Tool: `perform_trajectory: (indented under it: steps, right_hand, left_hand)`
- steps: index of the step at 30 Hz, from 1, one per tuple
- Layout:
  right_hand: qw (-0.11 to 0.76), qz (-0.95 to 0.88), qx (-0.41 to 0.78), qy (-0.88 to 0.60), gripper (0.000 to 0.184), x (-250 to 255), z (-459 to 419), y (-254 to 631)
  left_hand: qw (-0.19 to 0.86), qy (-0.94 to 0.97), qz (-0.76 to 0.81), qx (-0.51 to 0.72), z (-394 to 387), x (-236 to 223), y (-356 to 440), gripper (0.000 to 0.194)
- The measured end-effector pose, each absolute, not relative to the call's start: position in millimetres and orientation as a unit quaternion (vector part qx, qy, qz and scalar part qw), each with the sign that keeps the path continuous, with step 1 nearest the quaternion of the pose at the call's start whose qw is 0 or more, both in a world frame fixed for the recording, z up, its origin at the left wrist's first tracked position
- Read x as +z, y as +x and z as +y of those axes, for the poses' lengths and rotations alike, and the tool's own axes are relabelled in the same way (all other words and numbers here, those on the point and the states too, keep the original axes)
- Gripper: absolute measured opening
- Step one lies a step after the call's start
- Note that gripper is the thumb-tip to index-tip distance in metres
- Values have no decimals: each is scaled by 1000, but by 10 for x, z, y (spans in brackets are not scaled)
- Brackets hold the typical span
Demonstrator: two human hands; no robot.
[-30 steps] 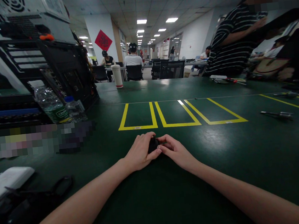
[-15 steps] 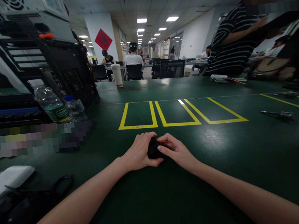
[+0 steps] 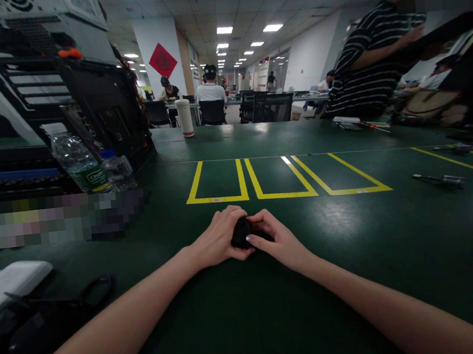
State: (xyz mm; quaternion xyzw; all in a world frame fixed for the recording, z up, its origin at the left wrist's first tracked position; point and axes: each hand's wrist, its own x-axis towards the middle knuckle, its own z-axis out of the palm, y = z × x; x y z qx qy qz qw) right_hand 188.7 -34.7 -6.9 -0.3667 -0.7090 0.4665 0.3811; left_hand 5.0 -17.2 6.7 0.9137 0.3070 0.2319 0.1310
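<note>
Between my two hands, low over the green tabletop [image 3: 235,323], is a small black rounded object [image 3: 241,234]; it is too dark to name its kind. My left hand [image 3: 216,238] is closed around its left side, fingers over the far edge and thumb at the near edge. From the right, my right hand [image 3: 283,242] has its fingertips and thumb pressed on the same object. Its right side is partly hidden by those fingers. In front of both hands, yellow tape outlines [image 3: 217,200] mark the table.
On the left stand a clear bottle [image 3: 88,173], a smaller blue-capped bottle [image 3: 118,172] and a black computer case [image 3: 112,117]. A white box [image 3: 19,278] and dark cables [image 3: 60,314] lie nearer. A screwdriver-like tool [image 3: 442,179] lies right. A person in a striped shirt [image 3: 361,74] stands beyond.
My left hand and the black object have shifted slightly left and up in view. The right thumb tip sits a little farther left and lower on the object. Both hands keep their hold.
</note>
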Motion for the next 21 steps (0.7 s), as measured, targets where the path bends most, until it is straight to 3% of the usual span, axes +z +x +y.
perform_trajectory:
  steps: [7,12,21]
  right_hand:
    - [387,-712,459,-363,13,-73,-342,1886]
    - [378,-712,450,-384,24,-88,-310,1892]
    - [375,-728,465,-337,17,-66,-317,1910]
  left_hand:
    - [123,916,303,233,-166,48,53,60]
    - [125,913,304,241,-160,38,53,59]
    - [116,914,304,241,-143,5,57,60]
